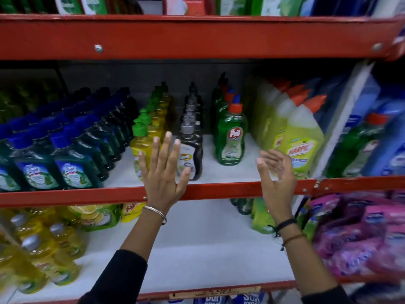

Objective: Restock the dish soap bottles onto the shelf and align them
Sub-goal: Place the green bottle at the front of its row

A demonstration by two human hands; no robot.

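On the middle shelf [230, 174] stand rows of dish soap bottles running front to back: a yellow row with green caps [140, 139], a dark row with grey caps [192, 145] and a green row with red caps [231, 139]. My left hand [164, 170] is raised flat with fingers spread, in front of the yellow and dark front bottles, holding nothing. My right hand [276, 174] is open with fingers loosely curled at the shelf's front edge, to the right of the green bottle and apart from it.
Dark blue-capped bottles [65, 154] fill the shelf's left part; yellow-green toilet cleaner bottles [293, 137] stand on its right. A red beam [197, 36] runs overhead. On the lower shelf sit yellow bottles [50, 249], green pouches [260, 218] and pink packs [361, 233].
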